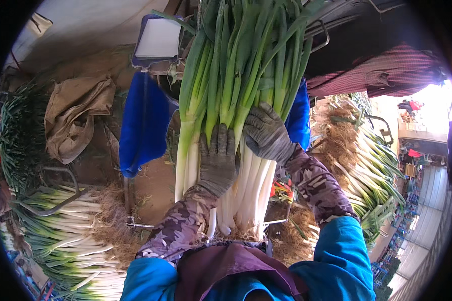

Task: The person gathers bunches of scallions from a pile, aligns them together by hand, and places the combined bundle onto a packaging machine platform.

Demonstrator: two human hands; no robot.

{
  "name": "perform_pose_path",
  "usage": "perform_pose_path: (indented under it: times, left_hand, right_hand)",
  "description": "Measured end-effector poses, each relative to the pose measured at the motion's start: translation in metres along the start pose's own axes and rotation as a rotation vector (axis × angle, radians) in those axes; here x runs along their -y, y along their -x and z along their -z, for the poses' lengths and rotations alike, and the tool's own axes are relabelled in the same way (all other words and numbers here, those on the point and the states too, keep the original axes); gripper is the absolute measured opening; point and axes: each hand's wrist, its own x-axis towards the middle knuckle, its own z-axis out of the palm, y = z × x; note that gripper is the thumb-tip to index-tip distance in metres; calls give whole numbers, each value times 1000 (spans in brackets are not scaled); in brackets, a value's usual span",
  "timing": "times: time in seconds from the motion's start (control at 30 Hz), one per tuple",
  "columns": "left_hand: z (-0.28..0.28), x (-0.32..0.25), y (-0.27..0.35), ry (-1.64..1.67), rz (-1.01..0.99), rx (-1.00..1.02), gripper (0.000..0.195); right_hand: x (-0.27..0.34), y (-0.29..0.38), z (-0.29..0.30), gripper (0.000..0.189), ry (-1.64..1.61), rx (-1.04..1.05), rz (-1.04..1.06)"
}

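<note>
A bundle of long green onions [248,195] lies before me, green leaves pointing away and white stalks with roots towards my apron. My left hand [218,161], in a grey glove, rests flat on the stalks left of the middle, fingers pointing up along them. Gloved too, my right hand [269,133] lies over the bundle's right part, where white turns to green, its fingers bent over the stalks. Neither hand is closed round a stalk. The undersides of both hands are hidden. Camouflage sleeves cover both forearms.
Piles of green onions lie to the left [71,233] and right [365,165], beside metal frames. Blue cloth [143,124] hangs left of the bundle. White sheets [160,37] sit on a small tray at the top. A brown sack [75,113] lies at the left.
</note>
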Motion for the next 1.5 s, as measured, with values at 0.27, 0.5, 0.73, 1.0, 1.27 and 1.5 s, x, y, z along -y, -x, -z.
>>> perform_pose_path:
  times: [0.27, 0.5, 0.73, 1.0, 1.27, 1.5]
  left_hand:
    - [-3, -11, -4, 33, -92, -99, 66]
    - [-9, -19, -3, 101, -152, -99, 58]
    - [-4, -9, -5, 163, -87, -161, 76]
    - [30, -1, -7, 540, -57, -129, 87]
    - [27, -7, 0, 221, -216, -138, 73]
    - [45, 1, -68, -118, -512, -218, 64]
  right_hand:
    - [-9, -26, 43, 35, 9, -305, -296]
    - [-22, -40, -15, 70, 175, -246, -506]
    - [-11, -48, -32, 64, 104, -237, -562]
    - [96, 44, -36, 55, 208, 83, -424]
    - [215, 117, -37, 50, -36, 69, -585]
    - [194, 129, -1, 44, -209, -136, -619]
